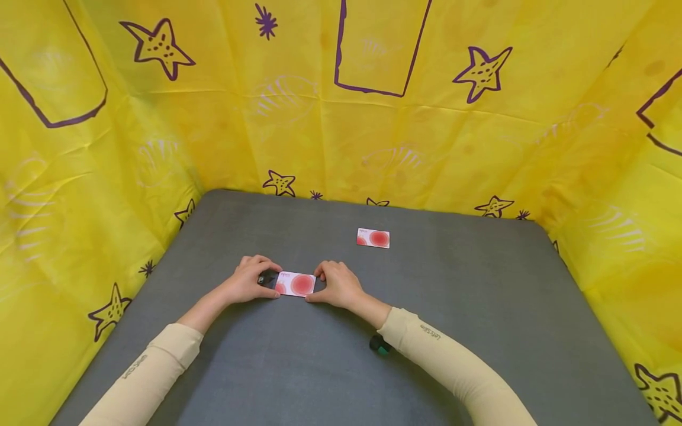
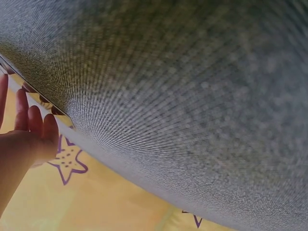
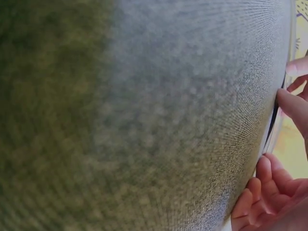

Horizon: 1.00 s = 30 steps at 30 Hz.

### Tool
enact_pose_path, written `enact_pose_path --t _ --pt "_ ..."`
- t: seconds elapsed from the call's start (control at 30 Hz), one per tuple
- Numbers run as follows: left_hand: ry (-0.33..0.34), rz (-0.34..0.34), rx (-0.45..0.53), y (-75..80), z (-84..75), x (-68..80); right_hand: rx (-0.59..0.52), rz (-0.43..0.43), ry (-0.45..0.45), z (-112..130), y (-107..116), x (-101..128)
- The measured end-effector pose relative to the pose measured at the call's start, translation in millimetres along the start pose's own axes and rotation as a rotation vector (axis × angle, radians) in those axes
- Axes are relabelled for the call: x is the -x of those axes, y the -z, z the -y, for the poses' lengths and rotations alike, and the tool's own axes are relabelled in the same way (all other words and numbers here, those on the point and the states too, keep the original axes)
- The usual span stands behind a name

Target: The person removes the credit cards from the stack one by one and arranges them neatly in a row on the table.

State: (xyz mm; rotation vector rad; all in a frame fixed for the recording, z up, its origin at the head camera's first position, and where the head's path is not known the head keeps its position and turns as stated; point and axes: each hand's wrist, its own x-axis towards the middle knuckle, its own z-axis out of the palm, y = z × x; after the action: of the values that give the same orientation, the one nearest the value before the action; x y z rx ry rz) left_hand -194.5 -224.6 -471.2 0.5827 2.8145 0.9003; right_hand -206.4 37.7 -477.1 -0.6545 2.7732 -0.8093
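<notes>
In the head view, a white card with red circles [image 1: 295, 284] lies level between the two hands, over a dark flat object [image 1: 267, 278] that shows at both its ends. My left hand [image 1: 250, 280] grips the card's left end, thumb at the near edge and forefinger at the far edge. My right hand [image 1: 340, 285] holds the right end the same way. In the left wrist view, the left hand's fingers [image 2: 33, 113] meet a thin, shiny edge. The right wrist view catches the right hand [image 3: 274, 197] at a thin dark edge. What the dark object is, I cannot tell.
A second matching card [image 1: 373, 238] lies farther back on the grey tabletop [image 1: 479, 284]. Partly behind the right sleeve is a small dark and green round thing [image 1: 380, 345]. Yellow cloth walls [image 1: 319, 136] with starfish drawings enclose the table's back and sides.
</notes>
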Motion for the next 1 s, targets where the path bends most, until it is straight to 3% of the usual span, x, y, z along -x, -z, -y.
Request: enact_pose_path --t 1.0 --pt "-0.002 -0.016 0.022 -0.9 -3.0 2.5 0.007 -0.011 0.040 -2.9 -1.2 0.9"
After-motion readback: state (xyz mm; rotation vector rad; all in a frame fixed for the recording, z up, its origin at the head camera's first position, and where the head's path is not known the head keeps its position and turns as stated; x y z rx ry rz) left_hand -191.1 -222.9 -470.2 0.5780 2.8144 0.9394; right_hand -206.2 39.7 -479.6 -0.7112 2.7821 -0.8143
